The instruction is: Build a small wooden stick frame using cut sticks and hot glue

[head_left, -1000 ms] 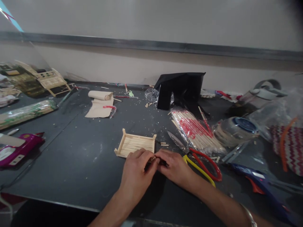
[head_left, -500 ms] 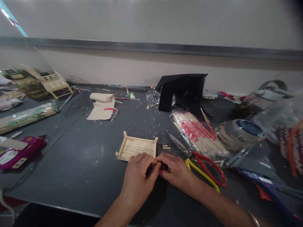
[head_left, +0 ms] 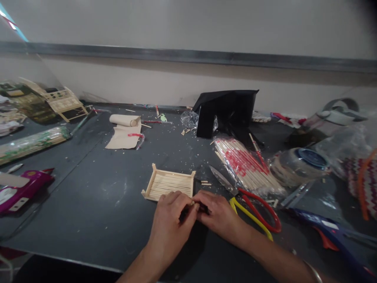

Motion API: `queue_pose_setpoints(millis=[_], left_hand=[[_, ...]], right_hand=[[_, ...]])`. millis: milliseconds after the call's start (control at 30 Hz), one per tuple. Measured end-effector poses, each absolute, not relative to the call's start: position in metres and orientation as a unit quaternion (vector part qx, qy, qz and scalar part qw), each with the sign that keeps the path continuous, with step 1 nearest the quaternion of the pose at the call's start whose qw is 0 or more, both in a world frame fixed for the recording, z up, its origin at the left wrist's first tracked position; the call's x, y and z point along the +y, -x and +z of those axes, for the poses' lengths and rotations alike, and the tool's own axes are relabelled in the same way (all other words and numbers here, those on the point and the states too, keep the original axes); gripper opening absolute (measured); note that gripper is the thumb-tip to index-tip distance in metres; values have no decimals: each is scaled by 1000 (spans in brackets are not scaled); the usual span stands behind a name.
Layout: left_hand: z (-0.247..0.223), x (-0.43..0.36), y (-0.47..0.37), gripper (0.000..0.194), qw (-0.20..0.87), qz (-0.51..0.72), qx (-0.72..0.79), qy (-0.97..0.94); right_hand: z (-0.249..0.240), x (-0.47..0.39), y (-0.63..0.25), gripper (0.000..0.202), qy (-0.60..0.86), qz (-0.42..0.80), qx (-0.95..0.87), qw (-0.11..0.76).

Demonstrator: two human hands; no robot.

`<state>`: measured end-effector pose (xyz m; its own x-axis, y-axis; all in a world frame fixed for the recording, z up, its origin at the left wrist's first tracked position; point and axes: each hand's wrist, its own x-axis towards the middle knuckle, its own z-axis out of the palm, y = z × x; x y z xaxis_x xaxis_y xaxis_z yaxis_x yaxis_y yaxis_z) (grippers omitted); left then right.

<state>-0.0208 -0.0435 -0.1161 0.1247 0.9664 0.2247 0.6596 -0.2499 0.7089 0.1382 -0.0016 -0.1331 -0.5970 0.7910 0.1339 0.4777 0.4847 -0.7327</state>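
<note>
A small tray-like frame of pale wooden sticks (head_left: 169,184) lies on the dark table, with short posts at its corners. At its near right corner my left hand (head_left: 175,214) and my right hand (head_left: 218,212) meet, fingertips pinched together. My fingers cover that corner, so whether they grip the frame or a small piece on it is hidden. Two short sticks (head_left: 206,183) lie just right of the frame. Scissors with red and yellow handles (head_left: 250,208) rest beside my right hand.
Behind the scissors lies a bag of sticks (head_left: 244,165), with a clear jar (head_left: 300,167) beside it. A black stand (head_left: 226,112), brown paper (head_left: 125,133), a purple device (head_left: 26,188) and a blue glue gun (head_left: 326,228) surround the work.
Both hands stay pinched at the same corner, with barely any finger movement. The view has shifted slightly, moving the objects at the left a little further left.
</note>
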Motion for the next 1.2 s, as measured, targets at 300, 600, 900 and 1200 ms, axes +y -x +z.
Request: queue_pose_setpoints(millis=[300, 600, 900, 1200], left_hand=[[-117, -43, 21, 13, 218, 339, 565, -720], [-118, -43, 22, 14, 213, 342, 563, -722], [-117, -42, 21, 13, 214, 344, 564, -720], [-120, -44, 21, 13, 212, 348, 562, -719]], right_hand=[[-130, -2, -136, 24, 383, 336, -827, 237], [-132, -2, -137, 28, 385, 335, -826, 237], [-133, -2, -137, 23, 392, 341, -822, 232], [-133, -2, -136, 23, 391, 336, -822, 242]])
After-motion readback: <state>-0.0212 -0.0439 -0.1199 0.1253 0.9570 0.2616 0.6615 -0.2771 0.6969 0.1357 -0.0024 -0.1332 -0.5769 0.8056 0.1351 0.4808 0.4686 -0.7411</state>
